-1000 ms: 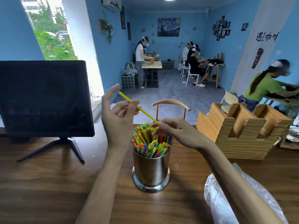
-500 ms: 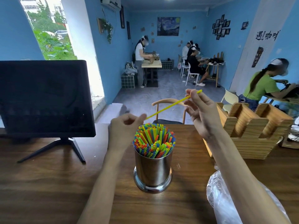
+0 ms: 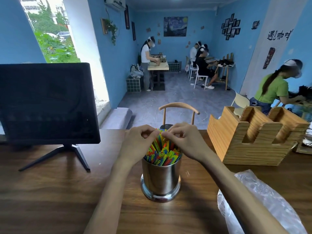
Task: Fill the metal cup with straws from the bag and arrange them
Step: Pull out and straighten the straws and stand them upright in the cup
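Note:
A shiny metal cup stands on the wooden table in front of me, packed with several upright straws in green, yellow, blue, orange and red. Both hands hover over the far side of the bundle. My left hand has curled fingers pinching straw tips at the top. My right hand mirrors it, fingertips pinching a yellow straw that stands among the others. A clear plastic bag lies crumpled at the lower right, partly under my right forearm.
A dark monitor on a tripod foot stands at the left. A wooden holder sits at the right rear of the table. A wooden chair back shows behind the cup. Several people work at tables farther back.
The yellow straw, held slanted in the air between both hands, has come down into the cup. Both hands dropped and met over the top of the bundle.

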`<state>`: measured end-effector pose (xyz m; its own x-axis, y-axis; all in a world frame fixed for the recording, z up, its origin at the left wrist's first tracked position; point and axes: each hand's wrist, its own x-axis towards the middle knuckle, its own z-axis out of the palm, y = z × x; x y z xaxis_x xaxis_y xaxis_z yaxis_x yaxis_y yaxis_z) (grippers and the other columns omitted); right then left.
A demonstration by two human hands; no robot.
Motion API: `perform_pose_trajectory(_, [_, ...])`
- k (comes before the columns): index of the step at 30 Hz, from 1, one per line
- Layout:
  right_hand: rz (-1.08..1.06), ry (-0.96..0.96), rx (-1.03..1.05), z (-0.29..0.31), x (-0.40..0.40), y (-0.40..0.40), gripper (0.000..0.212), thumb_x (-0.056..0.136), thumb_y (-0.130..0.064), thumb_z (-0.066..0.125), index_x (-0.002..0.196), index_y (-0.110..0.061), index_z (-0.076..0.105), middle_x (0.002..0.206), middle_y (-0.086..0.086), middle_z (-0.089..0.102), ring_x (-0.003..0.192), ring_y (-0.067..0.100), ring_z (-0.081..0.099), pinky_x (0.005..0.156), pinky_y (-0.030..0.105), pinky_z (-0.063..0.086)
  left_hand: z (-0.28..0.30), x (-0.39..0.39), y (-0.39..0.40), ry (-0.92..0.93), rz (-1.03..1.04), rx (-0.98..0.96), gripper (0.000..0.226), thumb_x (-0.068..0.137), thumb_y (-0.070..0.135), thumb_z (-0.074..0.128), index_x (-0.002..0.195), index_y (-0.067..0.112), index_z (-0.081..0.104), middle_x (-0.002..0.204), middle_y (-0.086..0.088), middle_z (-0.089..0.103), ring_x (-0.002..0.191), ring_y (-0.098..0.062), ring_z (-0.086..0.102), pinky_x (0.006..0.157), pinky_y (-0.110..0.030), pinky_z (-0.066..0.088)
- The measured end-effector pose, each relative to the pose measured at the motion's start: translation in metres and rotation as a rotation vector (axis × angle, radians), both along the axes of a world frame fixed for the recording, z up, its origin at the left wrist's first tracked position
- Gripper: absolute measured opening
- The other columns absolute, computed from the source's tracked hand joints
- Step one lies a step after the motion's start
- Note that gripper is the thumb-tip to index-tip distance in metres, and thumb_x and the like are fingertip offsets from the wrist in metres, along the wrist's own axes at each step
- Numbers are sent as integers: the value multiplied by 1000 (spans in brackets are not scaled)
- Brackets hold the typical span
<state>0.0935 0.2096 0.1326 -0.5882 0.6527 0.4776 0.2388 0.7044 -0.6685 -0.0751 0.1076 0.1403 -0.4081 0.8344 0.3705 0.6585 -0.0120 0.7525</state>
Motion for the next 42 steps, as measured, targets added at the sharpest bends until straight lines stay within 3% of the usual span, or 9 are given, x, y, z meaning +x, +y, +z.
perform_pose_trajectory(3, [9, 17, -135, 2, 6, 2, 39, 100, -49, 53, 89, -24, 80, 96, -9, 69, 93, 4, 62, 80, 26, 49, -2, -1, 1, -3, -2, -10, 13, 94, 41, 69, 87, 32, 77, 78, 20, 71, 83, 7, 62, 66, -8, 46])
perform_pose_trajectory(6, [-81, -37, -108, 8, 14, 9, 13, 99, -29, 63, 89, -29, 72, 97, -9, 64, 90, 5, 58, 76, 22, 43, -4, -2, 3, -7, 5, -7, 16, 94, 43, 68, 91, 30, 78, 81, 20, 71, 83, 7, 62, 65, -8, 46])
perform_pose_trajectory(9, [-43, -250, -125, 11, 19, 12, 14, 90, -19, 68, 81, -31, 68, 99, -6, 61, 92, 7, 56, 77, 25, 42, -5, -2, 4, -14, 6, -6, 17, 94, 43, 67, 91, 31, 78, 82, 20, 71, 84, 8, 62, 66, -6, 45])
perform_pose_trajectory(14, [-43, -374, -76, 16, 21, 10, 8, 86, -25, 69, 86, -33, 67, 105, -4, 59, 93, 9, 57, 82, 28, 50, -6, -2, 6, -14, 7, -20, 17, 94, 44, 67, 91, 32, 77, 83, 20, 71, 85, 7, 62, 67, -11, 47])
perform_pose_trajectory(20, [-56, -463, -42, 18, 18, 12, 6, 86, -26, 73, 88, -23, 68, 96, -6, 62, 82, 9, 60, 70, 23, 52, -5, -1, 6, -18, 10, -18, 15, 94, 42, 68, 90, 31, 78, 80, 21, 70, 85, 8, 62, 69, -12, 48])
perform_pose_trajectory(25, [-40, -455, -27, 18, 15, 12, 6, 91, -25, 74, 89, -23, 69, 99, -7, 59, 90, 11, 60, 78, 25, 55, -3, 0, 5, -13, -7, -18, 13, 95, 40, 68, 91, 31, 77, 81, 22, 70, 86, 11, 61, 67, -5, 45])
perform_pose_trajectory(31, [-34, -179, -91, 18, 14, 10, 10, 89, -32, 77, 88, -24, 71, 100, -8, 64, 96, 6, 61, 83, 29, 52, 0, 2, 2, -24, -20, -5, 13, 94, 38, 68, 90, 30, 78, 80, 22, 71, 84, 10, 62, 68, -4, 42])
perform_pose_trajectory(37, [70, 204, -249, 38, 14, 1, 6, 97, -8, 67, 100, -7, 70, 87, 2, 76, 78, 16, 73, 65, 26, 57, 10, 14, -2, -31, -83, 55, 17, 91, 47, 70, 107, 44, 72, 93, 28, 71, 94, 9, 58, 82, -20, 46])
perform_pose_trajectory(42, [86, 352, -163, 44, 10, -9, 12, 94, -7, 70, 100, -18, 72, 96, 11, 75, 79, 20, 74, 68, 27, 60, 18, 26, -5, -127, -175, 110, 38, 84, 36, 80, 118, 43, 64, 90, 23, 76, 90, 3, 71, 89, -28, 56])
